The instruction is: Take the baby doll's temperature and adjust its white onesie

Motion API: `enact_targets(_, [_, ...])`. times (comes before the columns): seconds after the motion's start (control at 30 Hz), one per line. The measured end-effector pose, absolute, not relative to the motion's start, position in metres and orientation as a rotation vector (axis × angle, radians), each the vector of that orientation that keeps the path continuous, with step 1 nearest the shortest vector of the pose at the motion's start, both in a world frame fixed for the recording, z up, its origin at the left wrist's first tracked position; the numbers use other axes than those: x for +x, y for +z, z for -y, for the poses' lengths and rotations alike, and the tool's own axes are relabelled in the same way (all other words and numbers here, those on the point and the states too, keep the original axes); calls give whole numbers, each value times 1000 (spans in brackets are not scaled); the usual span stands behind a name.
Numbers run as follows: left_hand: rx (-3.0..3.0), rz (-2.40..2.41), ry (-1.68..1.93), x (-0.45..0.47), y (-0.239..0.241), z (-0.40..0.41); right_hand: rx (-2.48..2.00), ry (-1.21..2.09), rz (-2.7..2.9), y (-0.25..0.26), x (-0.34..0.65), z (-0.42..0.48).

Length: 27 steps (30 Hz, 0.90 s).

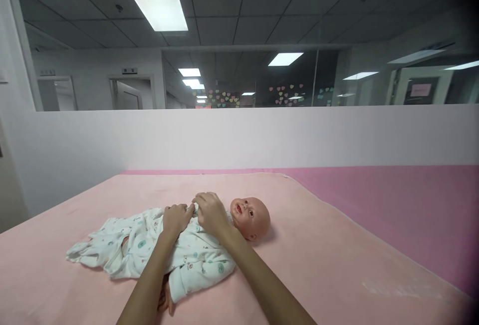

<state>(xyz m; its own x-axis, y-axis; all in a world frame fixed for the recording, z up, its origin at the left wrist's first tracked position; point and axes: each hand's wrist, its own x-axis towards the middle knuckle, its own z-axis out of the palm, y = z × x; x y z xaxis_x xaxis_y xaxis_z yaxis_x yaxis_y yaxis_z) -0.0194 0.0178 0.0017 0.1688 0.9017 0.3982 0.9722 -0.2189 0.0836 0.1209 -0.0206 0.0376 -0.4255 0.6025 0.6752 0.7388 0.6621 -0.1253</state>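
Note:
A baby doll (251, 218) lies on its back with its bald head to the right. It wears a white long-sleeved baby romper (198, 257) with small green and brown prints. My left hand (177, 219) rests on the romper's front at the belly, its fingers bent and closed on the cloth. Just to the right, over the doll's chest, my right hand (211, 214) has curled fingers closed at the romper's front. The fingertips of both hands nearly meet, and the bit of cloth between them is mostly hidden. One doll hand (164, 295) pokes out of the near sleeve.
A peach-pink sheet (329, 275) lies under the doll, over a darker pink padded surface (392, 205) showing at the right. A low white wall (262, 138) with glass above borders the far side. Doorways and ceiling lights show beyond the glass.

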Motion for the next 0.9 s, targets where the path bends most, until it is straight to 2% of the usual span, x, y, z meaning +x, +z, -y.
enact_targets(0.1, [-2232,1902,-628,-19,1,-19,-1005,-226,1862,58,164,32])
enact_targets(0.2, [-2228,1928,-761,-18,1,-20,-1200,-80,1524,63,221,19])
enact_targets(0.3, [-2283,1964,-758,-18,1,-21,-1316,403,1254,48,270,-5])
enact_targets(0.5, [-2271,1982,-651,-19,2,-19,-1329,650,1144,10,296,-24])
enact_targets(0.7, [-2285,1885,-508,-19,2,-18,-1099,1049,1252,6,285,-16])
enact_targets(0.9, [-2229,1772,-338,-23,-1,-20,-981,901,1314,2,286,-7])
